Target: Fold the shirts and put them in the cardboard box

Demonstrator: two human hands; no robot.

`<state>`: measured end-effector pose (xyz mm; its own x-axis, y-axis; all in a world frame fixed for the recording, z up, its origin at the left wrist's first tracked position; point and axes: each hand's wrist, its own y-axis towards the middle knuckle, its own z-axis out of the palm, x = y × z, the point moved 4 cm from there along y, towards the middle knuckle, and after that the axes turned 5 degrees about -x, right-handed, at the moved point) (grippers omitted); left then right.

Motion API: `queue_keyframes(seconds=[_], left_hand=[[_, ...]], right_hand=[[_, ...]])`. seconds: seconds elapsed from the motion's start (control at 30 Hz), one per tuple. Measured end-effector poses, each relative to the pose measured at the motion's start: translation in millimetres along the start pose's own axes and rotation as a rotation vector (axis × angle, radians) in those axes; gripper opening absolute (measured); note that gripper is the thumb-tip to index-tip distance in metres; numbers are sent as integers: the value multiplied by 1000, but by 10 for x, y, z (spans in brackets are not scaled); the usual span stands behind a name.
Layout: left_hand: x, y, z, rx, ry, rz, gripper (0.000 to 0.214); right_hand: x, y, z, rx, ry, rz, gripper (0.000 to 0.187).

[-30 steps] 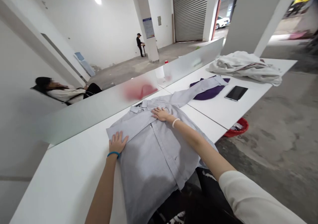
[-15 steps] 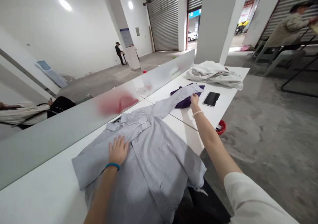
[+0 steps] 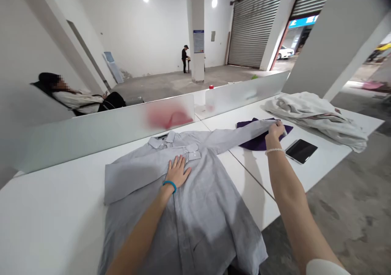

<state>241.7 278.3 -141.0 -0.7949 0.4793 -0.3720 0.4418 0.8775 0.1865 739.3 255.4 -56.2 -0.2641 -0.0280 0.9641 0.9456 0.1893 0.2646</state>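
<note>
My left hand [image 3: 176, 171] lies open and flat on the chest of a pale grey button-up shirt [image 3: 210, 214], fingers spread, pinning the cloth to the white table [image 3: 45, 226] so it stays put. The shirt lies face up in front of me, collar away from me, with one folded sleeve [image 3: 134, 177] laid across its front. My right hand [image 3: 275, 130] reaches out, fingers closed on the end of the other sleeve [image 3: 238, 138], keeping it stretched straight against the anchor of my left hand. That sleeve end lies over a dark purple garment [image 3: 259, 141], near a black tablet [image 3: 301, 151] and a heap of off-white cloth [image 3: 314, 118]. A frosted divider [image 3: 106, 138] stands along the table's far side, beyond the shirt and out of my arms' way, and a red-capped bottle [image 3: 210, 92] stands behind it.
</note>
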Motion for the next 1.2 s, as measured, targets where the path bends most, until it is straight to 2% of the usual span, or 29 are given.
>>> queue_keyframes(seconds=[0.1, 0.17, 0.27, 0.37, 0.43, 0.47, 0.53, 0.6, 0.63, 0.7, 0.83, 0.93, 0.97, 1.1, 1.2], left_hand=[[7, -1, -55, -22, -142, -17, 59], [58, 2, -86, -86, -398, -77, 55], [197, 2, -124, -219, -796, -223, 47], [343, -17, -203, -298, -950, -306, 45], [459, -58, -297, -331, -1039, -342, 48], [521, -87, -351, -345, -1074, -354, 52], [654, -157, -456, -390, -1155, -393, 61], [777, -223, -526, -457, -1263, -482, 67], [824, -245, -542, -489, -1315, -536, 68], [882, -250, -553, -522, -1380, -628, 64], [966, -185, -590, -560, -1359, -708, 51], [1100, -194, -663, -640, -1323, -753, 71], [1150, -205, -684, -646, -1319, -767, 71], [1292, -236, -712, -586, -1368, -823, 48], [1307, -243, -742, -607, -1432, -832, 38]], right_hand=[[403, -211, 390, 55, -46, -152, 43], [712, -483, 727, 159, -50, -293, 47], [1163, -1109, 1170, 324, -43, -562, 52], [1460, -1944, 1400, 497, -35, -733, 54], [1515, -2607, 1447, 706, -55, -813, 55], [1496, -2973, 1446, 866, -75, -890, 55], [1377, -3611, 1371, 1047, -78, -986, 50], [1163, -4104, 1298, 1271, -133, -1042, 41], [1049, -4256, 1272, 1357, -163, -1040, 37], [868, -4362, 1253, 1430, -191, -996, 34], [703, -4041, 1292, 1221, -186, -875, 33], [576, -3799, 1310, 1112, -235, -823, 37], [524, -3754, 1310, 1095, -251, -809, 37], [353, -3721, 1306, 1091, -319, -775, 34], [410, -3816, 1310, 1099, -305, -782, 34]])
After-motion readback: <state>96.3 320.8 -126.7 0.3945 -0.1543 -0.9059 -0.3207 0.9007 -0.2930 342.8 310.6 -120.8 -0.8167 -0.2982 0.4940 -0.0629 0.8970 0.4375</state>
